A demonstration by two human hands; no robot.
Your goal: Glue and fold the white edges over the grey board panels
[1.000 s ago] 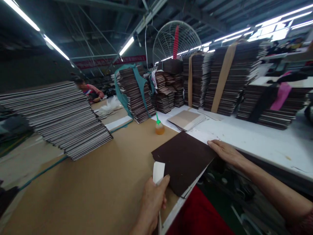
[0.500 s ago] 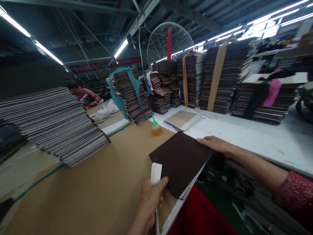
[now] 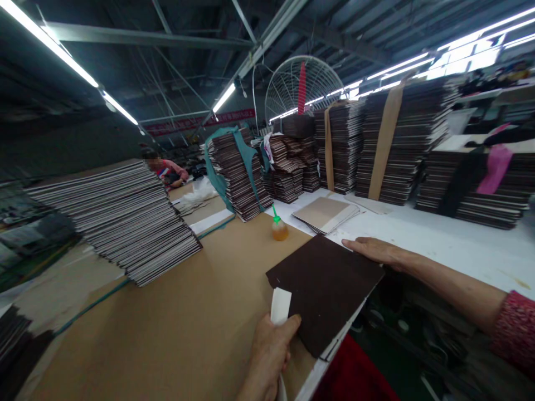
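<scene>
in the lower centre of the frame the left hand (image 3: 271,356) pinches a white strip (image 3: 281,305) between thumb and fingers at the near corner of the dark brown board (image 3: 324,287), while the right hand (image 3: 371,249) presses flat, fingers together, on its far edge, apparently lining the strip up, which calls for keeping the board steady.

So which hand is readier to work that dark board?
Likely the left hand: it grips a white strip at the dark brown board; the right hand lies flat on its far corner.
</scene>
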